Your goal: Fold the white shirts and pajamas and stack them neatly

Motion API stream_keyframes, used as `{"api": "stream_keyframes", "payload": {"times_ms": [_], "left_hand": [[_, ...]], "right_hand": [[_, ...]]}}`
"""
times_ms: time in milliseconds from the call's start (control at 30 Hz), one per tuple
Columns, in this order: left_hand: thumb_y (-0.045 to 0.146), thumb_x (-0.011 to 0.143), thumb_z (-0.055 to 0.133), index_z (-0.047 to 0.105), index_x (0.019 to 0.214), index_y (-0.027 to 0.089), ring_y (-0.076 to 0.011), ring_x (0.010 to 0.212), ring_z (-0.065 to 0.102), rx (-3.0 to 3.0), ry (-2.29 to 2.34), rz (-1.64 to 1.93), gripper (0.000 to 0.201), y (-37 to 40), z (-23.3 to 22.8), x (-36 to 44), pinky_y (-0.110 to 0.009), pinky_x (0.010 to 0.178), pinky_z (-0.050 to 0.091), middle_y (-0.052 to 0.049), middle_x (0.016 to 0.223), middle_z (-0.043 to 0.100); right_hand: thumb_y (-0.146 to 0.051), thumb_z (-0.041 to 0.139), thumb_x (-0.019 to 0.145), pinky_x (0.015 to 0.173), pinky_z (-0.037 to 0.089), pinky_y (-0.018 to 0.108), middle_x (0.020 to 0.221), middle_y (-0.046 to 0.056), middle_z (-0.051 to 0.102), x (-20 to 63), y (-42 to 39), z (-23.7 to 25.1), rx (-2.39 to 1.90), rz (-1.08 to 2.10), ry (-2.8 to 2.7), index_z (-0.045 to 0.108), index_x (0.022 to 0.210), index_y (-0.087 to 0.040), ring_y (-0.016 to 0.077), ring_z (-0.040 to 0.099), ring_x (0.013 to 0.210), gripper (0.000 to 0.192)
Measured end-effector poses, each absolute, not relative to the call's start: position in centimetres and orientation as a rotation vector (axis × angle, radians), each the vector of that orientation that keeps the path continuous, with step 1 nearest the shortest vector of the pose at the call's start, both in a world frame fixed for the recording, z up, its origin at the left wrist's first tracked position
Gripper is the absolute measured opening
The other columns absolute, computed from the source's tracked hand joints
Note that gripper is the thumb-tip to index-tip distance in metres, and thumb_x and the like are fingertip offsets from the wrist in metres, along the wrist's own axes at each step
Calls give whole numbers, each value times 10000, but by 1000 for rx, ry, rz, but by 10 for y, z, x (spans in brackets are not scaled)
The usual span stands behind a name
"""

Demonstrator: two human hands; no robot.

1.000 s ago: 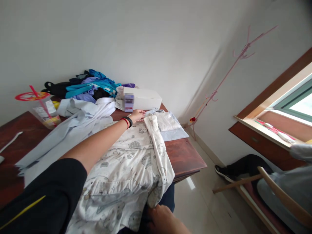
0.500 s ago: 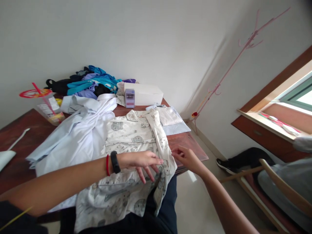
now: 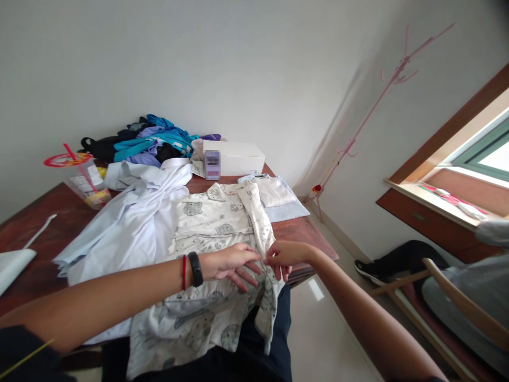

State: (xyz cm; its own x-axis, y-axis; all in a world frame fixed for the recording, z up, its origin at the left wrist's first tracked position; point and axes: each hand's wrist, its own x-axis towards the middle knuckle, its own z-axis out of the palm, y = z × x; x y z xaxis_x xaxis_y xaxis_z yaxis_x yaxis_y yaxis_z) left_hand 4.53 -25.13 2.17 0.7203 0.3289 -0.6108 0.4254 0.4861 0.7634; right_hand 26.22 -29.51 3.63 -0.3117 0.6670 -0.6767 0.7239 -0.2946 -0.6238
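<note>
A white button-up shirt [image 3: 234, 225] with grey cartoon animal prints lies partly on the table, collar away from me. Its lower part hangs over my lap, and its right side is folded inward in a long strip. My left hand [image 3: 234, 266], with a red cord and black band at the wrist, is over the shirt's middle, its fingers spread. At the shirt's right edge, my right hand [image 3: 288, 256] has its fingers curled in a pinch on the folded strip. The fingertips of both hands are close together.
White and pale-blue shirts [image 3: 131, 228] lie left on the table [image 3: 37, 223]. Behind are a clothes pile [image 3: 159, 140], a white box [image 3: 240, 158] and a plastic cup [image 3: 85, 183]. Folded clothes [image 3: 284, 196] lie right. A seated person [image 3: 457, 286] is at the right.
My right hand has moved left and inward onto the shirt's folded edge, close to my left fingertips. The left hand stays over the shirt with fingers spread. The view has shifted slightly.
</note>
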Motion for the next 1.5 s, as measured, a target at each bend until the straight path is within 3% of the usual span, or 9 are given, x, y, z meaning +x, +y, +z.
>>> {"api": "stream_keyframes", "payload": {"times_ms": [367, 500, 633, 767, 833, 1000, 1133, 1267, 1500], "left_hand": [[325, 756, 836, 620, 1028, 180, -246, 921, 726, 994, 682, 46, 376, -221, 23, 72, -363, 739, 620, -101, 1069, 713], [262, 728, 853, 495, 1278, 207, -240, 866, 730, 1086, 750, 150, 659, -223, 16, 77, -377, 726, 627, -100, 1083, 696], [177, 727, 824, 170, 1595, 285, -207, 623, 682, 1608, 860, 370, 1092, -224, 9, 72, -344, 542, 589, -106, 1087, 646], [205, 761, 809, 33, 1655, 310, -189, 507, 639, 1800, 830, 341, 1188, -221, 7, 66, -315, 457, 533, -78, 990, 646], [243, 759, 827, 99, 1651, 305, -183, 546, 646, 1746, 795, 314, 1152, -215, 7, 66, -282, 452, 515, -75, 989, 650], [349, 729, 864, 552, 1388, 202, -157, 685, 645, 1510, 703, 151, 744, -197, 14, 70, -214, 502, 509, -50, 945, 664], [407, 694, 893, 701, 1176, 213, -164, 798, 650, 1404, 615, -110, 554, -199, 24, 69, -258, 640, 583, -38, 974, 687], [419, 675, 915, 762, 1110, 213, -141, 734, 610, 1393, 478, -263, 505, -214, 27, 68, -307, 730, 603, -13, 865, 674], [443, 632, 943, 783, 1063, 221, -128, 671, 631, 1327, 489, -312, 511, -221, 23, 68, -335, 751, 614, 1, 831, 696]], "right_hand": [[-325, 657, 884, 462, 458, 211, 522, -10, 657, 229, -344, 28, 1949, -1662, 1847, 524, 625, -201, 118, 595, 407, 317], [-354, 645, 885, 439, 438, 197, 548, -19, 673, 221, -358, 17, 1992, -1687, 1933, 611, 740, -195, 119, 596, 396, 218], [-396, 613, 906, 492, 470, 194, 558, -10, 684, 214, -366, 5, 1983, -1548, 2028, 671, 787, -186, 126, 630, 430, 247], [-437, 504, 972, 571, 508, 217, 580, 20, 706, 209, -373, -14, 1983, -1367, 2074, 679, 749, -180, 127, 643, 451, 383], [-442, 479, 986, 575, 514, 231, 623, 34, 730, 209, -377, -25, 1961, -1363, 2023, 708, 814, -185, 141, 659, 476, 385], [-512, 549, 949, 650, 534, 301, 768, 95, 764, 232, -389, -51, 2107, -1161, 1910, 730, 803, -198, 241, 737, 710, 391], [-610, 601, 900, 782, 521, 387, 938, 146, 767, 271, -397, -66, 2368, -885, 1880, 748, 878, -188, 330, 722, 901, 447], [-614, 643, 877, 776, 510, 343, 969, 104, 758, 294, -401, -75, 2413, -1251, 2145, 747, 1008, -180, 281, 684, 871, 465], [-743, 656, 817, 672, 479, 300, 732, 28, 657, 288, -400, -76, 2544, -1694, 2232, 712, 815, -138, 221, 585, 738, 607]]}}
